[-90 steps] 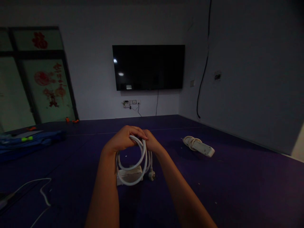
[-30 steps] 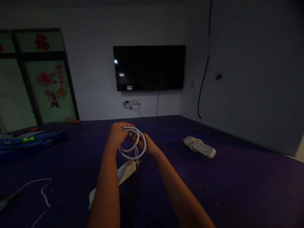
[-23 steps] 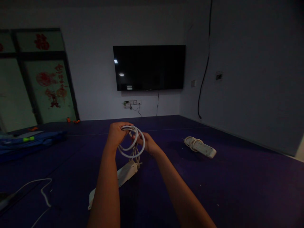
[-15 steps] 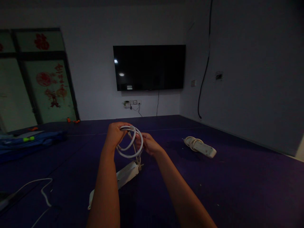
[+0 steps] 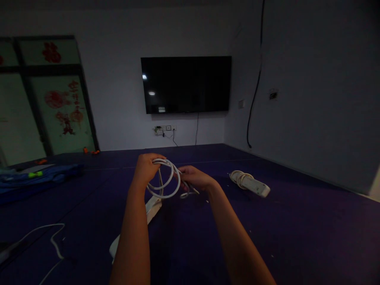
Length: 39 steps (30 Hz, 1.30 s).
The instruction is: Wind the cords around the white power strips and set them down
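My left hand (image 5: 147, 168) is closed on the top of a coiled white power cord (image 5: 177, 184), whose loops hang between my two hands. Closed around another stretch of that cord is my right hand (image 5: 194, 178), with a small loop and a thin end sticking out below its fingers. The cord runs down to a white power strip (image 5: 153, 208) lying slantwise on the purple surface, its middle covered by my left forearm. To the right rests a second power strip (image 5: 254, 186) with its cord wound around one end.
Blue folded cloth (image 5: 56, 174) with a yellow-green item (image 5: 35, 174) on it lies at the left. A thin white cable (image 5: 55, 241) curves at the lower left. Small orange objects (image 5: 95, 152) sit near the back wall, below a wall-mounted television (image 5: 186, 85).
My right hand has moved right, drawing part of the cord away from the coil. The power strip's near end has shifted a little left. My left hand keeps its hold on the loops.
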Tool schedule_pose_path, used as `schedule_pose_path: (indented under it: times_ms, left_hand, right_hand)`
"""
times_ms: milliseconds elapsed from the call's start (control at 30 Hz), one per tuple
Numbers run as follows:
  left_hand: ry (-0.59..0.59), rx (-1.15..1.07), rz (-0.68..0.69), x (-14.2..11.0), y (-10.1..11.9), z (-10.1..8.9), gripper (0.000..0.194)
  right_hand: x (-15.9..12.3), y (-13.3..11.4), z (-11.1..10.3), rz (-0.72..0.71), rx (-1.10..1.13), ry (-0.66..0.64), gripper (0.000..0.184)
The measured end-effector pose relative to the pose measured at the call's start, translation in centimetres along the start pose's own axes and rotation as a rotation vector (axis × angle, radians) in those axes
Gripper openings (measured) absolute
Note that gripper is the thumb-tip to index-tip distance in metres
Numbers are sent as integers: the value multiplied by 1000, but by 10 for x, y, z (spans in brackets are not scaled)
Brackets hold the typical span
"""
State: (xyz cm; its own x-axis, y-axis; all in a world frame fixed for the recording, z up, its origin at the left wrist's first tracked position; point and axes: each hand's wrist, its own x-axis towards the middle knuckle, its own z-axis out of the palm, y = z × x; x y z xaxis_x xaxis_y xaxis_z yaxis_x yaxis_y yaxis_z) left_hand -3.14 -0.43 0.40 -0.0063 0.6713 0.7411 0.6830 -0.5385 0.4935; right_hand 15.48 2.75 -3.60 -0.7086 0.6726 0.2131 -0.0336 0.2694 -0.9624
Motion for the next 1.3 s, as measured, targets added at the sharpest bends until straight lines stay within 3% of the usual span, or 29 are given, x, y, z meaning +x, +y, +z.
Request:
schedule_pose_path:
  times_ms: [167, 300, 400, 533, 667, 833, 1067, 1200, 1300]
  left_hand:
    - [32, 50, 1, 0, 3, -1, 26]
    - [40, 86, 3, 1, -1, 0, 26]
    - [27, 131, -19, 1, -3, 2, 25]
    - [25, 220, -52, 2, -3, 3, 25]
    - [39, 273, -75, 1, -2, 4, 25]
    - [145, 325, -89, 1, -8, 2, 25]
    - [281, 353, -22, -2, -10, -3, 28]
    - [397, 389, -5, -2, -9, 3, 29]
    - [480, 396, -39, -2, -8, 8, 31]
  right_hand:
    - [-17, -1, -21, 8, -108, -119, 31]
    - [-26, 3, -35, 61, -188, -118, 36]
    - [-30, 5, -44, 106, -317, -33, 36]
    - [-32, 3, -49, 249, -682, 126, 8]
    - [-32, -1, -47, 313, -865, 231, 22]
    - [-34, -10, -39, 227, -492, 204, 38]
    - [-37, -22, -28, 106, 83, 142, 26]
    - [-30, -30, -16, 33, 410, 197, 16]
    - [-20, -38, -1, -4, 621, 293, 21]
